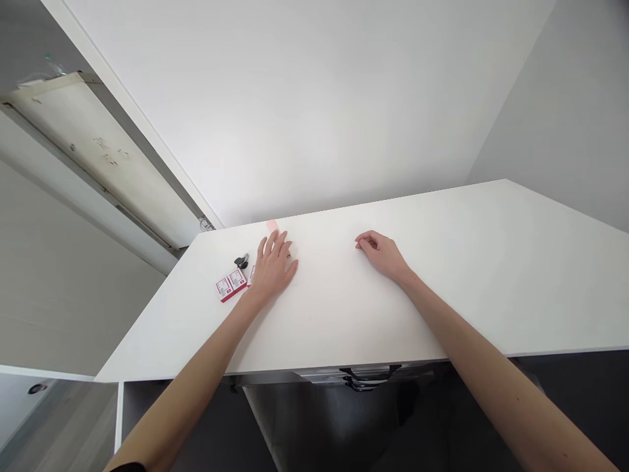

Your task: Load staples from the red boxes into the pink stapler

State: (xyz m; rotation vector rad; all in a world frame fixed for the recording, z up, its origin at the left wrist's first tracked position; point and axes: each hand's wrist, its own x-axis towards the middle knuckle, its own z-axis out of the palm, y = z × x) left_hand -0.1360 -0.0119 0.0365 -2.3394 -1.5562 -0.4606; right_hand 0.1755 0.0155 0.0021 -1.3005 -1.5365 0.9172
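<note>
My left hand (273,267) is open, fingers spread and palm down, over a few small things on the white tabletop (324,308). Past its fingertips a pale pink slip (272,225) shows near the wall. Left of the hand is a black clip (241,261) with a metal part. In front of the clip lie two small white and red boxes (230,283) side by side. Another such box (251,274) is partly hidden by the hand. My right hand (381,252) rests on the tabletop farther right, its fingers curled in to the thumb; nothing shows in them.
A white wall (304,111) rises behind the tabletop, and a grey wall (565,124) stands at the right. Black handles (371,375) sit below the front edge. A tall white panel (98,144) with marks leans at the left.
</note>
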